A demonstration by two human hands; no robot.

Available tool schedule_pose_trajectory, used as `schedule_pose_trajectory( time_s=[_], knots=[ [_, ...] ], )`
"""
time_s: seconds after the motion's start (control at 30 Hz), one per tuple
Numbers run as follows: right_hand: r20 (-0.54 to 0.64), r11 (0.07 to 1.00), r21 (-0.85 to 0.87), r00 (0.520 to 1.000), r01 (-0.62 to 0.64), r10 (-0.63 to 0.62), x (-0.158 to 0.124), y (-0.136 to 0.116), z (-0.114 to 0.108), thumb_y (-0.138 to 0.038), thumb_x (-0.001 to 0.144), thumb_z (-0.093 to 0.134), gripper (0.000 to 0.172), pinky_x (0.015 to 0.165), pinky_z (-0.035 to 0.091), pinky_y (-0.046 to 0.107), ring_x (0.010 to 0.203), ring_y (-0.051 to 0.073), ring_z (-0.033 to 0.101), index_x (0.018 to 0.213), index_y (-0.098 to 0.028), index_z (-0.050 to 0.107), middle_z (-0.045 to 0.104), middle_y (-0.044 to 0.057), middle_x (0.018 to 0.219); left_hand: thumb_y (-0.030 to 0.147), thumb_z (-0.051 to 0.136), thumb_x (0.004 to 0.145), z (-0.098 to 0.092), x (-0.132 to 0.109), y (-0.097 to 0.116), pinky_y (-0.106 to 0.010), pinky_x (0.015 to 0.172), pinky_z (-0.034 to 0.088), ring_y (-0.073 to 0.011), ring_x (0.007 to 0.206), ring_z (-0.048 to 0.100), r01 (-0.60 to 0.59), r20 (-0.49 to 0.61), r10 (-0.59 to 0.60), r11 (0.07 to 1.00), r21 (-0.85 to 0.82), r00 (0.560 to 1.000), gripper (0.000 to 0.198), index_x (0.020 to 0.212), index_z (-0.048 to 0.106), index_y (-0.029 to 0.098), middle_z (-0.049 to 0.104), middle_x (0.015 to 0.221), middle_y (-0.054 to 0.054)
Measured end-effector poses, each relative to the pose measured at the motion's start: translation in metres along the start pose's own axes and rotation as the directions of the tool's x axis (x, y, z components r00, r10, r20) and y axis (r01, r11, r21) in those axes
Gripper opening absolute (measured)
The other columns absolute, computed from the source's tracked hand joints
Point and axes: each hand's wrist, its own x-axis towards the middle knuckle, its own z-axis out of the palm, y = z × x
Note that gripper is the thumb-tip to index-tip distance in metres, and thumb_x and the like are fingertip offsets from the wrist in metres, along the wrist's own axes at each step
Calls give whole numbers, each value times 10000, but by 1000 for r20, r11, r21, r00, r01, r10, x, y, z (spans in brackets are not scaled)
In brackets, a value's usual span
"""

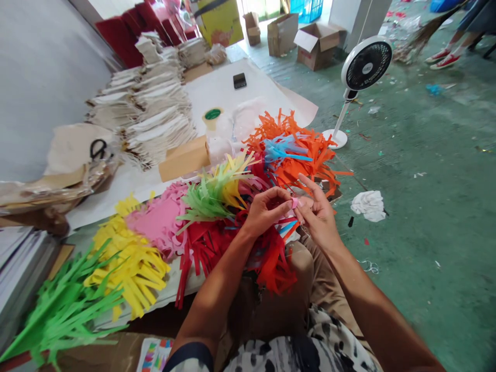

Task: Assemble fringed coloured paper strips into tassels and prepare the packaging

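Between my two hands is a small pink paper strip (295,202), pinched at the fingertips. My left hand (267,209) closes thumb and forefinger on its left side. From the right, my right hand (318,214) grips it between thumb and a finger, with the forefinger stretched out. Below and beside the hands lie fringed paper tassels: red ones (209,240) under my left wrist, a light green one (205,199), and orange ones (310,165) with a light blue one (284,148) on top. Further left are pink (158,217), yellow (132,263) and green fringes (73,305).
Stacks of white bundles (155,108) stand along the table's left side, near black-handled scissors (98,150). A tape roll (213,114) and a dark device (239,80) lie on the white sheet. A fan (366,67) stands right; cardboard boxes (318,46) behind. Someone's feet (445,59) show far right.
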Motion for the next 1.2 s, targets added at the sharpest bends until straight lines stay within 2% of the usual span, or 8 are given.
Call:
schedule_pose_trajectory(
  time_s=[0.3, 0.43, 0.57, 0.77, 0.83, 0.93, 1.07, 1.2],
  knots=[
    [13, 993, -109, 999, -40, 41, -2, -4, 2, -556, 999, 637, 611, 534, 285, 293, 560, 157, 375, 1545, -347, 458, 422, -71, 620, 446, 871, 808, -5, 0, 7, -300, 854, 522, -178, 904, 660, -3, -10, 4, 995, 101, 1000, 311, 833, 765, 155, 731, 947, -64],
    [34, 994, -110, 999, -14, 18, -3, -4, 2, -518, 1035, 601, 565, 536, 296, 293, 554, 152, 378, 1555, -355, 453, 437, -65, 629, 494, 830, 840, -2, 1, 6, -278, 797, 510, -152, 834, 620, 24, 1, -24, 997, 69, 1000, 354, 842, 690, 168, 681, 914, -42],
    [-2, 983, -179, 999, -32, 32, -4, -4, -2, -534, 1054, 556, 468, 534, 342, 296, 587, 159, 463, 1479, -338, 543, 594, -20, 712, 535, 710, 939, 0, 1, -1, -243, 721, 486, -119, 756, 581, -13, -31, 16, 995, 94, 999, 361, 941, 586, 196, 620, 877, -6],
    [-97, 921, -387, 995, -27, -11, -5, -10, -1, -561, 1046, 548, 370, 678, 489, 317, 733, 184, 622, 1067, -256, 757, 700, 21, 807, 409, 512, 1073, 1, -3, -6, -231, 566, 305, -88, 546, 399, -149, -85, 215, 866, 476, 973, 182, 1044, 506, 229, 479, 678, 80],
    [-130, 899, -438, 991, -32, -28, -4, -12, 0, -556, 1010, 615, 347, 731, 522, 322, 851, 203, 665, 1021, -248, 775, 733, 46, 949, 373, 516, 1070, 1, -5, -5, -237, 563, 275, -88, 518, 384, -162, -81, 251, 806, 569, 965, 141, 1058, 518, 232, 470, 637, 94],
    [-151, 883, -467, 988, -39, -36, -1, -15, 0, -542, 926, 732, 310, 656, 524, 302, 837, 192, 659, 1035, -257, 788, 718, 70, 1109, 342, 519, 1060, 2, -8, -3, -236, 572, 273, -90, 504, 421, -170, -51, 266, 742, 648, 963, 110, 1068, 534, 233, 501, 615, 98],
    [-107, 913, -408, 994, -12, -34, 2, -16, -2, -504, 862, 795, 276, 617, 509, 291, 793, 187, 644, 858, -229, 778, 723, 67, 998, 344, 489, 1067, 5, -11, 2, -234, 588, 305, -100, 515, 505, -156, -9, 222, 711, 685, 975, 134, 1087, 552, 228, 592, 631, 79],
    [-214, 967, -246, 977, -71, 17, 4, -17, -6, -486, 848, 814, 270, 564, 452, 259, 666, 142, 576, 850, -223, 752, 691, 14, 811, 395, 499, 1064, 8, -15, 14, -240, 638, 357, -130, 602, 590, -119, 37, 136, 667, 736, 990, 270, 1273, 555, 234, 680, 728, 47]
  ],
)
